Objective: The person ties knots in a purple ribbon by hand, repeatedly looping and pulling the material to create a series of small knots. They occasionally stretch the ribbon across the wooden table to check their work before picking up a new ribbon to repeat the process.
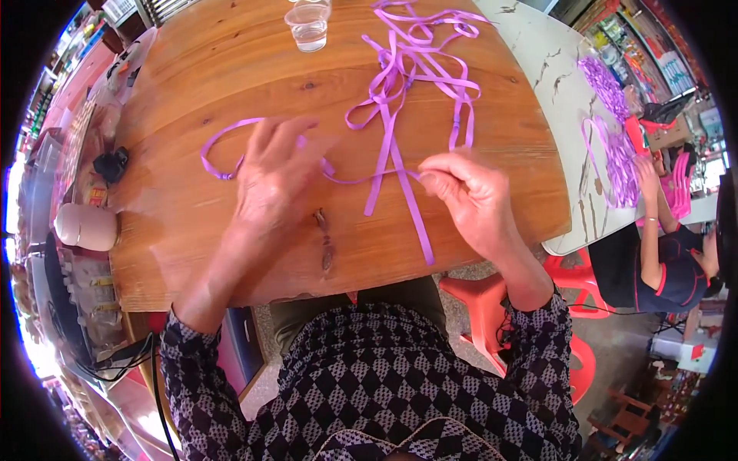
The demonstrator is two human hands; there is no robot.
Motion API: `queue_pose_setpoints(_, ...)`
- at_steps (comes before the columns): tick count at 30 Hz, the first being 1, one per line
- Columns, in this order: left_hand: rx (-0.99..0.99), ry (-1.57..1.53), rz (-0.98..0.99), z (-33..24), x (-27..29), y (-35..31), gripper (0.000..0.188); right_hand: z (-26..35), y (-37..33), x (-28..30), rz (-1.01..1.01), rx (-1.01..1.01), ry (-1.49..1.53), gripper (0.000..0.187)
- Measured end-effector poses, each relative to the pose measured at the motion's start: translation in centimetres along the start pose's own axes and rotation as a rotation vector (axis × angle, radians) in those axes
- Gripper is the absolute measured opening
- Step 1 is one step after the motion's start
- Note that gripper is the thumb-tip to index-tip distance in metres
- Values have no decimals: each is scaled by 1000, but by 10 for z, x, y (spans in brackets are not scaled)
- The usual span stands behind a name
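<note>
A thin purple ribbon (pixel 350 181) runs across the wooden table (pixel 177 253) between my hands. My right hand (pixel 477 192) pinches its right end between thumb and fingers. My left hand (pixel 269 169) is over the ribbon's left part, its fingertips smeared by motion, so whether they grip it cannot be told. A loop (pixel 206 150) of the ribbon, with a small knot at its lower side, curves out to the left of that hand. Beyond my right hand lies a loose tangle of purple ribbons (pixel 396 58) with several small knots. Two ribbon tails (pixel 415 223) stretch from it toward me, crossing the thin strand.
Clear plastic cups (pixel 309 34) stand at the far edge. A pale rounded container (pixel 86 227) is at the left. On the right, a marble-patterned table (pixel 538 58) holds bundles of purple ribbon (pixel 619 165), where another person (pixel 661 253) works. Red stools (pixel 480 307) stand below.
</note>
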State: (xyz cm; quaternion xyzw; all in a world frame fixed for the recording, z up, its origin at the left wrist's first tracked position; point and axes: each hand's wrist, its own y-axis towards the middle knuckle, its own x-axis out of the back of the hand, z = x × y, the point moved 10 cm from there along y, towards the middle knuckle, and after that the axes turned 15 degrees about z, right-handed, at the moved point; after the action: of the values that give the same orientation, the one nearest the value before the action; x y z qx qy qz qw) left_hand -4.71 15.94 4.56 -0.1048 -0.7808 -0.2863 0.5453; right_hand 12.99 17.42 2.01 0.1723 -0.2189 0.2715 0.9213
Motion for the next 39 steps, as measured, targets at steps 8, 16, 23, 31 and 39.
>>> queue_pose_setpoints(8,-206,-26,64,-41,-42,20,19,9,9,-11,-12,129,-700,23)
queue_pose_setpoints(16,201,-621,185,-4,-22,-1,9,14,0,6,-32,129,-279,13)
queue_pose_setpoints(23,688,-1649,326,5,-59,-33,15,36,-14,-18,-48,292,-536,13)
queue_pose_setpoints(31,646,-1586,307,-24,-75,-40,18,88,-24,-40,-148,471,-600,20)
queue_pose_setpoints(39,552,-1715,602,-49,-80,-43,19,35,-27,-42,-188,166,68,7)
